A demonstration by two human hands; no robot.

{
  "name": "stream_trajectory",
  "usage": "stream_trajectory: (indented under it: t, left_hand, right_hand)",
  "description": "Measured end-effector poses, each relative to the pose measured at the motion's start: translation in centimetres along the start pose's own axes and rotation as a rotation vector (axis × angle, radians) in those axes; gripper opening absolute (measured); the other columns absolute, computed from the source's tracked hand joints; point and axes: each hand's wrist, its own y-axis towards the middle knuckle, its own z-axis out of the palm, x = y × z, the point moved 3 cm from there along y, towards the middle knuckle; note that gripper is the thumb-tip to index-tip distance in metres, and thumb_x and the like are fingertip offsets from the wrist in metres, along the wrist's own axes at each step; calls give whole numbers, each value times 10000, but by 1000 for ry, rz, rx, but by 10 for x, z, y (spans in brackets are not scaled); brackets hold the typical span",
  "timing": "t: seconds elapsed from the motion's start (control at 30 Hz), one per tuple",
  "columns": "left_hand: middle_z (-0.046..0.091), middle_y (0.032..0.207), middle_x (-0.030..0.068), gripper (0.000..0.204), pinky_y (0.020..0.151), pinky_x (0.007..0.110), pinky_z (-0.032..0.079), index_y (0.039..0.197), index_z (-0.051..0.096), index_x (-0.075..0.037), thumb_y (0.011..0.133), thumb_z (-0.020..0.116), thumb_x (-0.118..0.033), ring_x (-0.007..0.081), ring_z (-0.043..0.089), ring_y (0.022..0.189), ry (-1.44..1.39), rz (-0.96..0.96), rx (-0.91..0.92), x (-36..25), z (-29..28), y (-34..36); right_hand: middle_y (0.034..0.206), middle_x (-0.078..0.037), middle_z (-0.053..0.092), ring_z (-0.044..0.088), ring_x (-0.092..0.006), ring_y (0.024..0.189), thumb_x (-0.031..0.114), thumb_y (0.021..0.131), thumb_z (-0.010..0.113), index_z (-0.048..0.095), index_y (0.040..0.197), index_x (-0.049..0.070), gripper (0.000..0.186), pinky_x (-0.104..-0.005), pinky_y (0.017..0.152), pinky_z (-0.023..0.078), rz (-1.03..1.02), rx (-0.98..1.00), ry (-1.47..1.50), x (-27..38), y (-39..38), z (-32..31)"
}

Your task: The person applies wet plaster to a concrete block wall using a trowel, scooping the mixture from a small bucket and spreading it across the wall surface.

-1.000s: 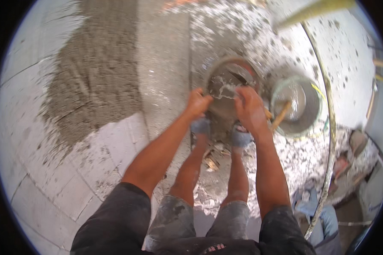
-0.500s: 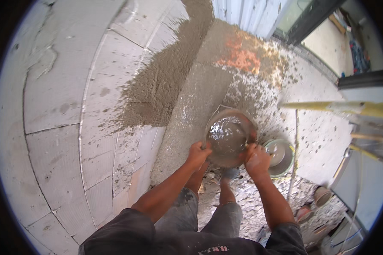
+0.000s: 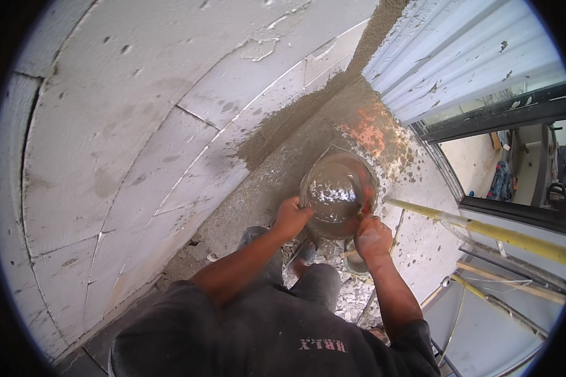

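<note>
In front of the legs, mid-frame: round bucket (image 3: 367, 179) held between both hands, opening facing up at the camera. Can't tell whether its base touches anything below.

Left hand (image 3: 292, 218): fingers closed on the near-left rim. Right hand (image 3: 374, 239): fingers curled tight at the near-right rim; can't tell if they also grip a tool. Dark shape inside the bucket by that hand, too unclear to name.

Contents: wet grey mix (image 3: 330, 198), glossy, reflecting light. Inner wall on the right shows reddish.

Second bucket (image 3: 357, 265), greenish, below the first and mostly hidden by the right hand and forearm. Rubble (image 3: 351, 303) around it. One foot (image 3: 304, 253) visible between the hands, below the held bucket.

Left side: pale block wall (image 3: 138, 151) with dark joints. Grey mortar coat (image 3: 295, 129) along its lower edge, running up to the far corner. Grey ledge (image 3: 258, 198) alongside, orange patch (image 3: 368, 133) at its far end.

Right side: corrugated sheet (image 3: 459, 50), splattered; dark window frame (image 3: 516, 209) below it; yellow pole (image 3: 516, 237) slanting in toward the held bucket.
</note>
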Motion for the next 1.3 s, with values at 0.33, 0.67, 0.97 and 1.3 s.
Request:
stream_trajectory:
  t: [0.33, 0.67, 0.97, 1.3]
  left_hand:
    - [729, 916, 47, 178, 694, 293, 532, 998, 709, -7, 852, 645, 74, 126, 662, 784, -223, 125, -65, -30, -4, -52]
    - [724, 883, 71, 163, 629, 316, 567, 919, 679, -47, 836, 636, 88, 155, 691, 738, -271, 53, -215, -20, 7, -121]
    - [699, 825, 44, 139, 568, 285, 519, 893, 669, -54, 829, 645, 67, 119, 647, 682, -242, 90, -244, -1, 7, -154]
    - [713, 845, 55, 134, 555, 287, 508, 927, 682, -36, 845, 637, 60, 122, 648, 668, -423, 105, -369, 20, -43, -167]
  right_hand:
    - [998, -178, 724, 731, -361, 898, 276, 987, 604, 731, 1045, 118, 211, -468, 781, 589, -63, -245, 47, -12, -47, -72]
    - [1005, -182, 722, 716, -385, 898, 287, 972, 633, 711, 1055, 107, 214, -500, 773, 572, -185, -252, 45, -32, -112, -102]
    - [992, -175, 733, 728, -363, 920, 282, 976, 601, 729, 1012, 109, 218, -478, 799, 584, -218, -160, -156, -27, -103, -75]
    - [955, -191, 701, 690, -431, 856, 259, 926, 706, 613, 974, 54, 230, -521, 732, 546, -460, -280, -16, 36, -105, -106]
